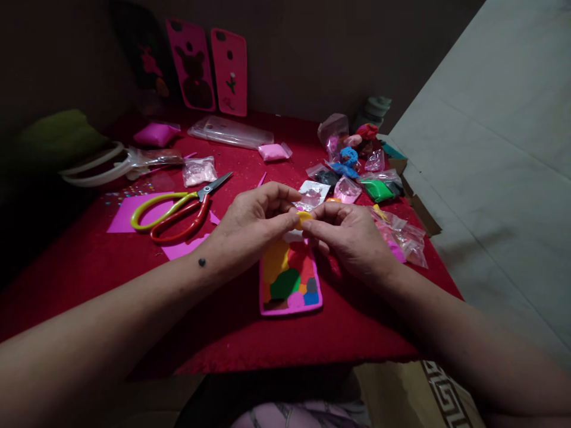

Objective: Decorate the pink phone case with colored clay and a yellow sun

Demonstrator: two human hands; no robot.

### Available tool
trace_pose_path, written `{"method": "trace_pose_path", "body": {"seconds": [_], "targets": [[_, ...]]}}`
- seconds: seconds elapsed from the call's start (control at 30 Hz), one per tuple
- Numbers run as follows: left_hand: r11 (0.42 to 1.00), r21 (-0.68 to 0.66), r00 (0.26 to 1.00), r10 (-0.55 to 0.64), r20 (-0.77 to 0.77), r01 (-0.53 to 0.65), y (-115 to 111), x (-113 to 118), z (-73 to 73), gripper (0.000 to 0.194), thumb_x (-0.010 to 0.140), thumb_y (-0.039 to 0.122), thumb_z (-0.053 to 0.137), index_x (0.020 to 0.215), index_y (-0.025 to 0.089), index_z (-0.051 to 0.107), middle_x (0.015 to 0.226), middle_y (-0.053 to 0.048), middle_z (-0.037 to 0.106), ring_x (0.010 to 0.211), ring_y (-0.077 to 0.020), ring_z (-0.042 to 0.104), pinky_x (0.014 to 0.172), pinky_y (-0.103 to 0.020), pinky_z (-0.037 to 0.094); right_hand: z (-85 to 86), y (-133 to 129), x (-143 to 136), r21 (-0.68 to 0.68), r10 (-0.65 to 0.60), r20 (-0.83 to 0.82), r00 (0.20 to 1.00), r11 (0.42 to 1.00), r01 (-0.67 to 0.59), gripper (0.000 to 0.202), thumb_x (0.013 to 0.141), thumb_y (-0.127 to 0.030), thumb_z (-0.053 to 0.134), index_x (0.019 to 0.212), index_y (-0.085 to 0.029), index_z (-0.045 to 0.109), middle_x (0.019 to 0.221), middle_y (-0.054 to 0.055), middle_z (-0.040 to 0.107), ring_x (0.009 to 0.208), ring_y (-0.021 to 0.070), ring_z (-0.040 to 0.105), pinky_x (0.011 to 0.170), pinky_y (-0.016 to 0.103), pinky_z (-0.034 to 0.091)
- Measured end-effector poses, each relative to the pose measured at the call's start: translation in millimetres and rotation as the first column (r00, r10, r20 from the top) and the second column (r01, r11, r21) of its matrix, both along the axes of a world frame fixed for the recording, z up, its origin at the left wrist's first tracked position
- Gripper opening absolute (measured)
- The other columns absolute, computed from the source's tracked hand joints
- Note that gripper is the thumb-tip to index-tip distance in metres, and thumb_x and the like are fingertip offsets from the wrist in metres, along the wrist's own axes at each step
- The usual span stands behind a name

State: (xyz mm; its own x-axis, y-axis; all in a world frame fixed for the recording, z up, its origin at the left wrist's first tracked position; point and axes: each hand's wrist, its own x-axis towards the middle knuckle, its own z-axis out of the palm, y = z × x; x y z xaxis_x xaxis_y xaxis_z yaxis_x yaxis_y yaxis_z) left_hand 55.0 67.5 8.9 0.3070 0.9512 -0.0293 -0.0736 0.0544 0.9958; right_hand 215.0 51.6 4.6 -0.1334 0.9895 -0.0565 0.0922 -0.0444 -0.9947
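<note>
Between the curled fingertips of the left hand (256,217) and the right hand (352,235), both nearly closed, a yellow clay disc (304,220) is pinched above the phone case (291,282) on the red surface (223,333). It is probably light, soft and easily dented; the rim is best gripped.

Left of the phone case (291,279), the scissors (183,212) show smooth metal blades and glossy plastic handles; clear glossy plastic bags (404,236) crinkle to its right.
</note>
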Motion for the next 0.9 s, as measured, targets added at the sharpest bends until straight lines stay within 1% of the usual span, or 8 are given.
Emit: {"method": "trace_pose_path", "body": {"seconds": [0.17,0.37,0.53,0.67,0.77,0.9], "targets": [[0.999,-0.034,1.000,-0.007,-0.009,0.006,1.0,0.1,0.7,0.022,0.074,0.009,0.066,0.095,0.015,0.062,0.078,0.001,0.067,0.066,-0.0101,0.062,0.062,-0.022,0.049,0.8,0.9,-0.2,-0.012,0.000,-0.011,1.000,1.000,0.000,0.024,0.071,-0.031,0.077,0.063,-0.016,0.059,0.054,-0.005,0.055,0.045,0.0060,0.043,0.044,0.021,0.031],[1.000,0.017,1.000,0.004,-0.001,-0.004,2.4,-1.2,-3.4,0.024,0.072,0.009,0.068,0.095,0.014,0.063,0.075,0.001,0.066,0.063,-0.0093,0.060,0.058,-0.021,0.046,2.2,-0.5,0.8,-0.004,0.013,0.023,1.000,1.000,-0.013,0.020,0.072,-0.029,0.075,0.066,-0.016,0.061,0.057,-0.004,0.058,0.046,0.0064,0.045,0.044,0.021,0.031],[1.000,0.016,1.000,0.009,0.007,-0.009,1.2,-0.6,-2.9,0.023,0.073,0.008,0.068,0.095,0.013,0.063,0.076,0.001,0.066,0.062,-0.0087,0.060,0.058,-0.020,0.046,1.4,-0.1,1.2,0.030,-0.002,0.070,0.998,1.000,0.000,0.023,0.074,-0.031,0.075,0.065,-0.016,0.060,0.052,-0.005,0.054,0.045,0.0062,0.042,0.044,0.021,0.029],[1.000,-0.002,1.000,0.019,0.011,-0.019,1.7,0.1,-1.6,0.023,0.073,0.008,0.068,0.095,0.013,0.062,0.075,0.001,0.067,0.063,-0.0090,0.061,0.059,-0.020,0.047,0.6,0.7,1.9,0.026,0.001,0.023,1.000,1.000,-0.001,0.023,0.073,-0.031,0.076,0.067,-0.016,0.060,0.058,-0.004,0.058,0.047,0.0060,0.043,0.044,0.021,0.031],[1.000,0.002,1.000,0.024,0.020,-0.024,2.9,0.0,-1.5,0.023,0.073,0.008,0.068,0.095,0.013,0.062,0.074,0.001,0.067,0.061,-0.0084,0.060,0.057,-0.019,0.046,0.5,0.7,2.3,0.032,0.033,0.001,0.999,0.999,-0.033,0.022,0.073,-0.032,0.076,0.070,-0.016,0.062,0.063,-0.003,0.060,0.048,0.0056,0.044,0.044,0.021,0.031],[1.000,-0.004,1.000,0.023,0.021,-0.023,2.4,0.1,-0.3,0.022,0.073,0.008,0.068,0.094,0.013,0.062,0.075,0.001,0.067,0.062,-0.0090,0.062,0.058,-0.020,0.048,-0.2,0.6,1.8,0.036,0.024,0.017,1.000,0.999,-0.025,0.023,0.074,-0.033,0.075,0.067,-0.016,0.060,0.061,-0.002,0.059,0.050,0.0068,0.046,0.045,0.021,0.031]]}}
